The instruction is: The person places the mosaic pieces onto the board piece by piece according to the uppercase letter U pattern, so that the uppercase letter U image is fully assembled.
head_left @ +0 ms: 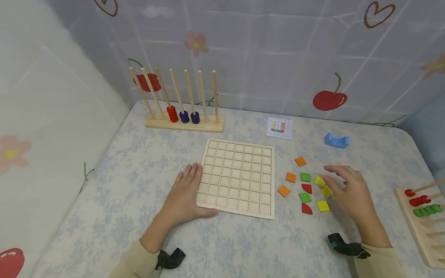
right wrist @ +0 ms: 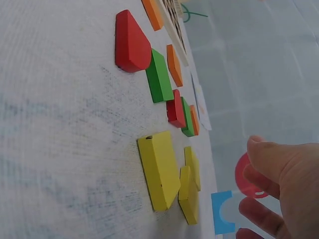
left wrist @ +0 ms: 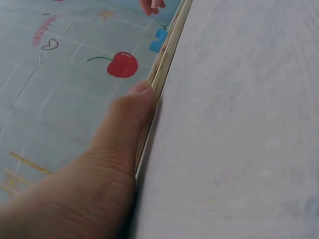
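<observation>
Left hand (head_left: 184,195): laid out palm-down, fingers extended, thumb spread wide from them. Fingertips at the left edge of the wooden grid board (head_left: 237,178), thumb along its near edge by the corner; left wrist view shows the thumb touching the board's side. Board lies flat, just right of the left hand, between the two hands.

Right hand (head_left: 350,192): raised above the table (head_left: 247,248), thumb and index parted with a visible gap, other fingers loosely bent. Holding nothing; right wrist view has it apart from the tiles.

Nearest to it, just left of and below the thumb: three yellow square tiles (head_left: 323,206). Two of them sit close together by the thumb, the third a bit nearer the person.

Further left of the right hand, toward the board: two green square tiles (head_left: 305,177) and two red quarter-round tiles (head_left: 307,208), alternating in a rough column. Then three orange square tiles (head_left: 291,177) in a slanting row, between that column and the board's right edge.

Beyond both hands, between them: pattern card (head_left: 280,128) with a multicoloured U shape on a grid. Beyond the right hand: blue arch block (head_left: 336,140).

Peg rack with red and dark blue beads (head_left: 184,123) stands beyond the left hand. Second rack, red and green beads (head_left: 423,230), is right of the right hand.
</observation>
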Available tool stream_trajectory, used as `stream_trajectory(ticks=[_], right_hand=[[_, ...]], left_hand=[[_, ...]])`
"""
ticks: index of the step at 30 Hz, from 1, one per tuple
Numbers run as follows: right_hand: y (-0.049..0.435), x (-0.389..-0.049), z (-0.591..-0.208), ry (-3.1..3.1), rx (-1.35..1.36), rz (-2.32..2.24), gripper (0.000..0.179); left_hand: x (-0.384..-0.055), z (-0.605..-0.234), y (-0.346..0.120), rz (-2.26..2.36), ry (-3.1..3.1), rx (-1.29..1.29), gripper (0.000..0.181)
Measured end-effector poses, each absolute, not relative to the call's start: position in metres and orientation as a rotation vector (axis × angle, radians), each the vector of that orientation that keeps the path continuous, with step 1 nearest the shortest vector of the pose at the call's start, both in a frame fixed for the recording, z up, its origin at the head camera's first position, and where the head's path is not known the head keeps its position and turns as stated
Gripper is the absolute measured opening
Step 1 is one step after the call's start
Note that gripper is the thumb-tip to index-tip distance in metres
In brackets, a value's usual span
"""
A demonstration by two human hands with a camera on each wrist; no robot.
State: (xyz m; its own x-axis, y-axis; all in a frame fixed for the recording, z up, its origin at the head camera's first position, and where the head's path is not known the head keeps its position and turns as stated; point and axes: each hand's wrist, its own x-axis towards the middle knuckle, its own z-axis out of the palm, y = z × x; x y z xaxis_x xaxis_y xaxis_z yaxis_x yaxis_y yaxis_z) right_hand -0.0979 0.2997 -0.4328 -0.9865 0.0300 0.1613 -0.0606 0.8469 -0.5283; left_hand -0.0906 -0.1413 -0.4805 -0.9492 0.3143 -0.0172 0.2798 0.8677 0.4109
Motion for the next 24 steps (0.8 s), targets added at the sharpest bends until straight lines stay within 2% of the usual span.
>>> stream_trajectory(ticks=[13, 24], right_hand=[[0.305, -0.104, -0.444, -2.933, 0.06, 0.807, 0.034], [0.309, -0.108, -0.452, -2.967, 0.079, 0.76, 0.03]], left_hand=[[-0.09, -0.48, -0.14, 0.606, 2.968, 0.497, 0.138], [-0.094, -0.475, -0.135, 0.54, 2.968, 0.486, 0.142]])
